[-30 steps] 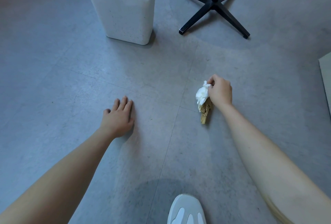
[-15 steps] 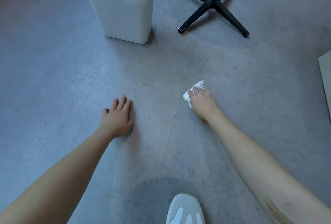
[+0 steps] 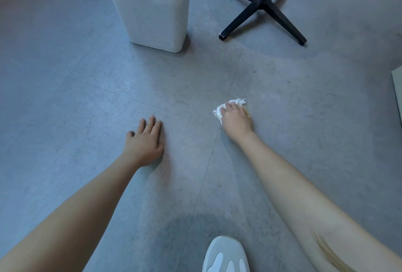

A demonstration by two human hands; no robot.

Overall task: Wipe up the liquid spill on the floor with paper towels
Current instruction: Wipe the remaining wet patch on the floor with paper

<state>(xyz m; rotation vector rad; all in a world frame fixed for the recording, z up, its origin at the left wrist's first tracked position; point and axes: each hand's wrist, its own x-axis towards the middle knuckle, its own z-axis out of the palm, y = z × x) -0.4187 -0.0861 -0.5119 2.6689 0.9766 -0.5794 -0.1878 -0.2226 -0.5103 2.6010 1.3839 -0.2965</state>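
Under our right hand [image 3: 237, 120] sits the paper towel [image 3: 218, 114], bunched into a ball. Our fingers curl over it and push it down on the floor [image 3: 65, 102], because a towel only drinks up wet stuff when it is pressed against it. White bits stick out past the fingertips and on the thumb side. A yellow-brown patch [image 3: 247, 113] shows on the little-finger side, and we think that is where the towel soaked up the spill. We cannot see a puddle around the hand, so the wet spot is either hidden under the towel or nearly gone.

Our left hand [image 3: 144, 139] lies flat on the floor, well apart from the right one. Its fingers are straight and close together and hold nothing. We think it is there to prop us up while we lean down low.

Past the left hand stands a white bin [image 3: 152, 10]. Past the right hand is a black stand [image 3: 261, 8] with four feet. Both are well away from the towel, so we have room to rub. Closer to us than both hands is the toe of a pale shoe [image 3: 226, 256].

Next we would rub a little more, then lift the towel and look. A wet ball can smear, so a dry side may work better.
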